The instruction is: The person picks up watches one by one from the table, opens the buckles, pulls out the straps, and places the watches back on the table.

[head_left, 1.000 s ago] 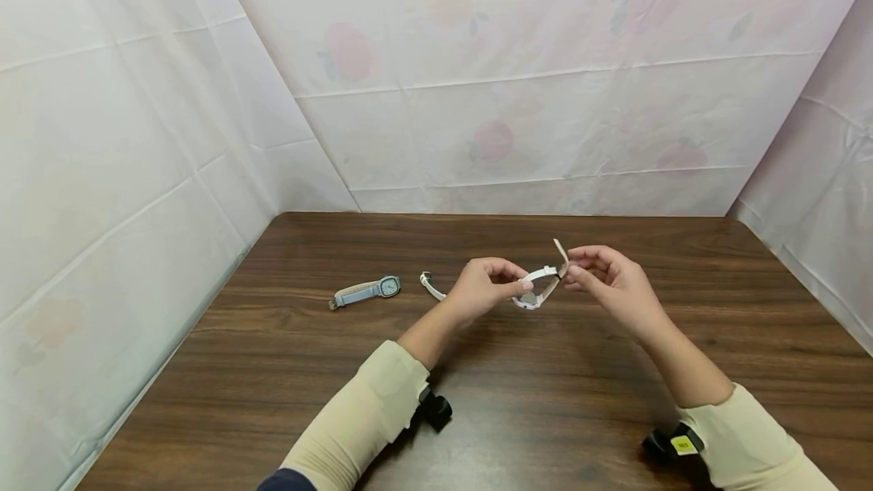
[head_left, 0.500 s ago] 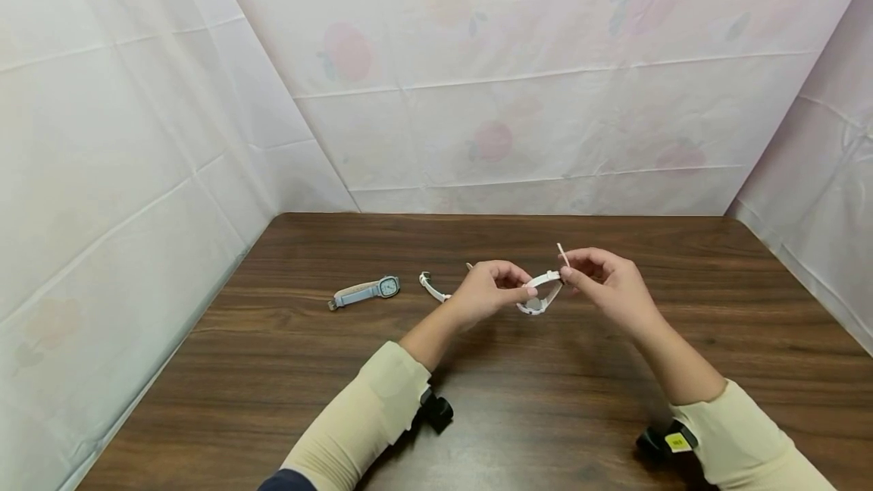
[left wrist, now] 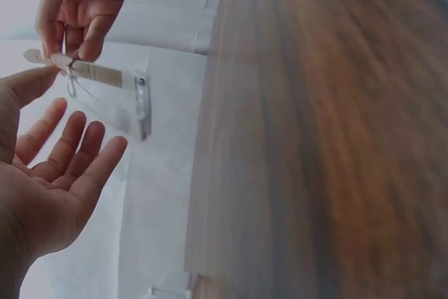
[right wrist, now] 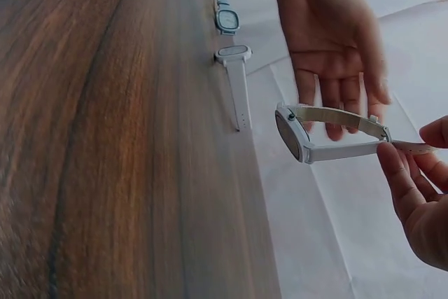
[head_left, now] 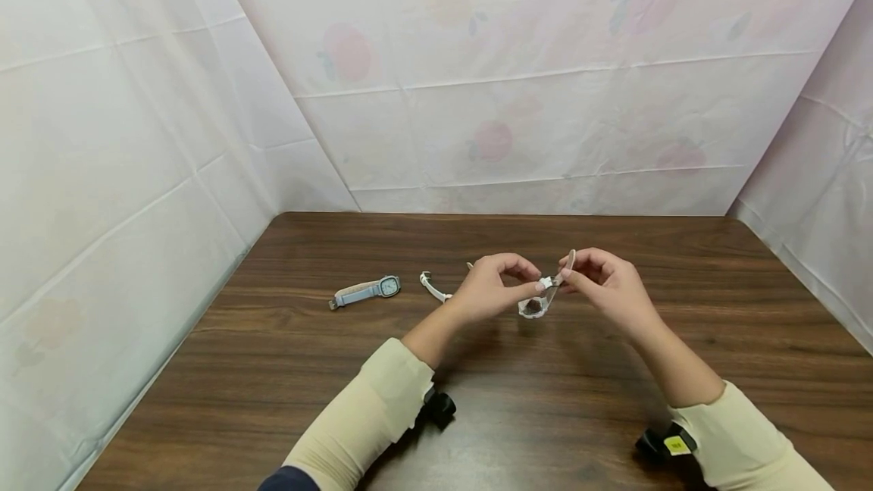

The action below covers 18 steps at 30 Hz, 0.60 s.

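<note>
Watch [head_left: 534, 304] hangs above the table [head_left: 614, 400] between both hands, the left hand [head_left: 487, 290] and right hand [head_left: 603, 283] each pinching its strap near the buckle; a slipped pinch could drop it onto the wood.

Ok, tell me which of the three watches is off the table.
The white watch held between both hands; the blue watch and the other white one lie flat on the table.

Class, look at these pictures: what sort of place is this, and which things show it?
Probably a staged tabletop booth, not a lived-in room: a bare wooden table is walled by creased fruit-print sheets, and only three watches are out, one white watch held between both hands.
</note>
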### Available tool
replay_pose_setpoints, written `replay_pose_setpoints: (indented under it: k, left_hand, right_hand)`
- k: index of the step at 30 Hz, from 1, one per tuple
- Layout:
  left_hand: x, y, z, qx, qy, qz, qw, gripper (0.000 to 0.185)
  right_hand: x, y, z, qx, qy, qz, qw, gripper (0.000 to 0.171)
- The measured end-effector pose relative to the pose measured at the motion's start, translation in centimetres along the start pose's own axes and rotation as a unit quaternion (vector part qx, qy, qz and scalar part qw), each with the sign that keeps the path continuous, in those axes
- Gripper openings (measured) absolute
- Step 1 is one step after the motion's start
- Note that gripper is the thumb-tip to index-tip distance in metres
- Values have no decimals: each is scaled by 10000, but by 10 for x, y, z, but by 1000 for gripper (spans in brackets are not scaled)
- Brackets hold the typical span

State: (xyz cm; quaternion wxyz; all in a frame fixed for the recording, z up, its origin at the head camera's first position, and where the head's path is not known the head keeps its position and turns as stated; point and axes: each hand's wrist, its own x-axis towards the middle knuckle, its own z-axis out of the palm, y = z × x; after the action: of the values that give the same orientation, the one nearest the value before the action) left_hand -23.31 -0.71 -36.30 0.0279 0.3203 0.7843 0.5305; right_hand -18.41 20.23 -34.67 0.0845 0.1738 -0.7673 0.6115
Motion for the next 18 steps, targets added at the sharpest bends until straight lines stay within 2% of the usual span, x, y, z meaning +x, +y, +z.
replay_pose_setpoints:
  k: [7, 18]
  left_hand:
    - [5, 7, 2, 83, -45, 258, 9996, 7]
    - [5, 10, 1, 179, -247, 38, 9995, 4]
  right_hand:
    - [-1, -1, 4, 124, -126, 40, 9998, 21]
    - [-2, -5, 6, 293, -217, -142, 9992, 18]
